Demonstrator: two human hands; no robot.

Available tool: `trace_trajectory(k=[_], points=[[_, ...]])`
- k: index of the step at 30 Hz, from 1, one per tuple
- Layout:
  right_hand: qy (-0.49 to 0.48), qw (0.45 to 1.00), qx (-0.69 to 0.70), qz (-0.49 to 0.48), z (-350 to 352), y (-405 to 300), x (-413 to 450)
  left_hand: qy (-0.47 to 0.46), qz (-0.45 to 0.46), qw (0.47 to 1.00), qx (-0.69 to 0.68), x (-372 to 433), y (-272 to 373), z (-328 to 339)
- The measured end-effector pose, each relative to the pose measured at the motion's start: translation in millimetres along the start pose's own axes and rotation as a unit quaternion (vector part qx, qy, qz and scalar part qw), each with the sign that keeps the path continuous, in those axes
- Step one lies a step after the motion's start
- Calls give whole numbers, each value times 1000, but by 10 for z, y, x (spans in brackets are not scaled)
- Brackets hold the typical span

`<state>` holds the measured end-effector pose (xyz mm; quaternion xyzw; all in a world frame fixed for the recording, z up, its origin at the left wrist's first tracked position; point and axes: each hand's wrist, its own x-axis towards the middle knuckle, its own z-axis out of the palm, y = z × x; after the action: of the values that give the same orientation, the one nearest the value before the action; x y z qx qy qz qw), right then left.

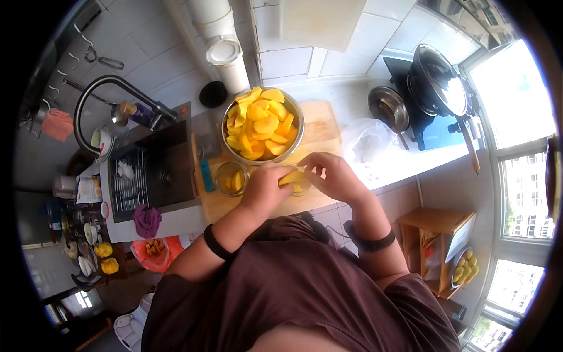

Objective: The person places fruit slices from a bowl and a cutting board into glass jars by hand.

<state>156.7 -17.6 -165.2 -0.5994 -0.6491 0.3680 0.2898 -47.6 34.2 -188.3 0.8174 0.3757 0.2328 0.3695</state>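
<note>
My left hand (269, 184) pinches a yellow fruit slice (290, 177) at the mouth of a glass jar (301, 189). At the jar's right side is my right hand (330, 177), its fingers curled near the rim; whether they grip the jar is unclear. A second glass jar (232, 179), with a few yellow pieces inside, stands left of my left hand. Both jars rest on a wooden cutting board (319, 121). Just beyond them, a round metal bowl (301, 137) is heaped with peeled yellow fruit slices (259, 121).
Left of the board is a sink (165, 193) with a curved black faucet (105, 79); a teal object (206, 175) lies between. To the right are a clear plastic bag (369, 143), a metal pan (388, 108) and a lidded wok (437, 83). A red bag (171, 251) hangs lower left.
</note>
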Motion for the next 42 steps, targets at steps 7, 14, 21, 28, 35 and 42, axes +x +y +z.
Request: trace_trajectory(k=[7, 14, 21, 28, 35, 42], points=[[17, 998, -38, -36, 156, 175, -34, -3, 33, 998, 62, 18, 26, 110], [63, 998, 3, 16, 45, 212, -20, -38, 30, 994, 95, 38, -55, 132], [73, 993, -66, -63, 184, 92, 8, 41, 23, 997, 58, 4, -232, 30], [101, 947, -246, -178, 455, 251, 112, -21, -71, 997, 8, -97, -212, 87], [79, 926, -336, -154, 569, 357, 221, -27, -71, 997, -13, -82, -285, 100], [40, 926, -341, -155, 519, 269, 183, -7, -49, 998, -25, -113, -431, 180]])
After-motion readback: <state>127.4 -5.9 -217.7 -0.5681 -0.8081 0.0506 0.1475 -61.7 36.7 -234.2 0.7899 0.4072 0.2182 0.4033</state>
